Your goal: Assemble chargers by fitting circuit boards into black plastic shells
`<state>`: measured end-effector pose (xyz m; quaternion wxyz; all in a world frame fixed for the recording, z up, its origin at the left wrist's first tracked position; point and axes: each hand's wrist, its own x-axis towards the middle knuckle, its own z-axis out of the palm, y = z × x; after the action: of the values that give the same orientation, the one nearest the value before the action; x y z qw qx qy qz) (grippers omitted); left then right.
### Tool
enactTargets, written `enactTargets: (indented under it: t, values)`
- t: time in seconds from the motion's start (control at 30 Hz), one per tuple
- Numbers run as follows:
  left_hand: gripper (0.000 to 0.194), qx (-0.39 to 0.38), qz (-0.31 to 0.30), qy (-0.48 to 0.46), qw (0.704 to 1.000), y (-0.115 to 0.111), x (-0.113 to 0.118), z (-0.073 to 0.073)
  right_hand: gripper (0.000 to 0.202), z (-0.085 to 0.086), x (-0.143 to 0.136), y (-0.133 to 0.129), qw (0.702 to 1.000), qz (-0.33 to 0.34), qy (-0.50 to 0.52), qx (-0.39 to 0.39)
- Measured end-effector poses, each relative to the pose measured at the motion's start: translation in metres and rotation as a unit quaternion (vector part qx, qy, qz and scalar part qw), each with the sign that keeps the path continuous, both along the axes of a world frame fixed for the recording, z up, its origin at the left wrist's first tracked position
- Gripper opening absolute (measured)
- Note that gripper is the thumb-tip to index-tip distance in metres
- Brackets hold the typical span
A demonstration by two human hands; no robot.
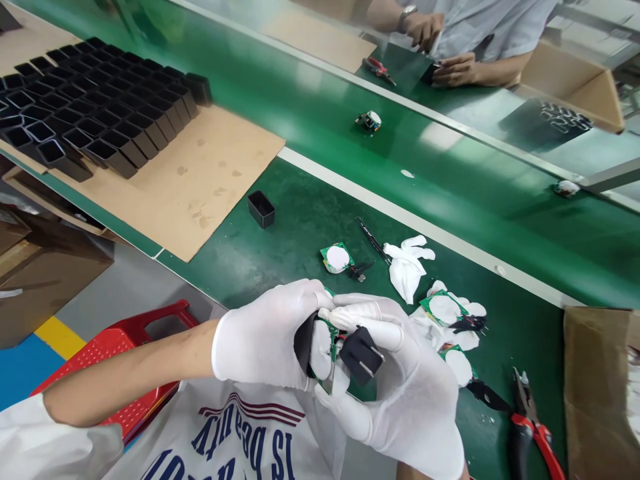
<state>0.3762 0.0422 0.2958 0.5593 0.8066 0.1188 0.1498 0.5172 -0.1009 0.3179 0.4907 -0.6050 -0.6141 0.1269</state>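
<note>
My left hand (pixel 273 333), in a white glove, is wrapped round a black plastic case (pixel 302 347), mostly hidden by the palm. A green circuit board (pixel 323 350) with a white blob on it sits partly at the case's mouth. My right hand (pixel 417 387), also gloved, grips this board by its edges with fingers and thumb. Beside those fingers a black plug cap (pixel 361 355) with two metal pins hangs on short wires from the board. Another circuit board (pixel 337 258) with a white disc lies beyond my hands, and an open black case (pixel 261 209) stands farther left.
Many black cases (pixel 100 100) stand in rows on cardboard (pixel 215 173). At right lie tweezers (pixel 371 238), a loose white glove (pixel 407 267), more boards (pixel 445 309), red-handled pliers (pixel 530 420) and a cardboard box (pixel 595 393). Across the green conveyor belt (pixel 320 100), a co-worker's hands (pixel 425 30) handle something dark.
</note>
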Motion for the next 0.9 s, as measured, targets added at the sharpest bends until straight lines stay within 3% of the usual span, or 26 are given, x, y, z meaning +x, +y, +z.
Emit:
enactTargets:
  t: [0.1, 0.23, 0.3, 0.4, 0.5, 0.57, 0.63, 0.7, 0.77, 0.9]
  values:
    - [0.033, -0.014, -0.024, -0.008, 1.0, 0.001, 0.001, 0.001, 0.057, -0.002, 0.0, -0.001, 1.0, -0.013, -0.018, -0.013]
    - [0.039, -0.03, -0.026, 0.0, 0.999, 0.001, 0.002, 0.0, 0.065, -0.006, 0.001, 0.0, 0.999, -0.015, 0.0, -0.04]
    - [0.041, -0.002, -0.017, -0.014, 1.0, 0.0, 0.003, -0.002, 0.049, -0.007, 0.0, 0.002, 0.998, -0.02, 0.041, -0.044]
    - [0.045, 0.012, 0.007, -0.039, 0.999, -0.002, 0.001, -0.007, 0.006, -0.008, -0.002, 0.007, 0.992, -0.055, 0.1, -0.045]
    - [0.056, -0.05, 0.053, -0.032, 0.997, -0.007, -0.003, -0.013, 0.017, -0.012, -0.006, 0.01, 0.986, -0.109, 0.112, -0.05]
    - [0.057, -0.085, 0.094, -0.01, 0.992, -0.01, -0.006, -0.017, 0.006, -0.017, -0.01, 0.009, 0.982, -0.178, 0.054, 0.0]
    - [0.056, -0.102, 0.134, 0.006, 0.986, -0.013, -0.009, -0.019, 0.027, -0.021, -0.015, 0.007, 0.971, -0.212, -0.058, 0.09]
    - [0.055, -0.111, 0.168, 0.011, 0.979, -0.015, -0.01, -0.02, 0.039, -0.025, -0.02, 0.004, 0.962, -0.188, -0.149, 0.131]
    - [0.051, -0.101, 0.189, 0.003, 0.977, -0.016, -0.011, -0.021, 0.036, -0.026, -0.026, 0.003, 0.964, -0.148, -0.19, 0.111]
    - [0.048, -0.014, 0.193, -0.041, 0.98, -0.016, -0.014, -0.027, 0.025, -0.026, -0.034, 0.006, 0.96, -0.148, -0.227, 0.071]
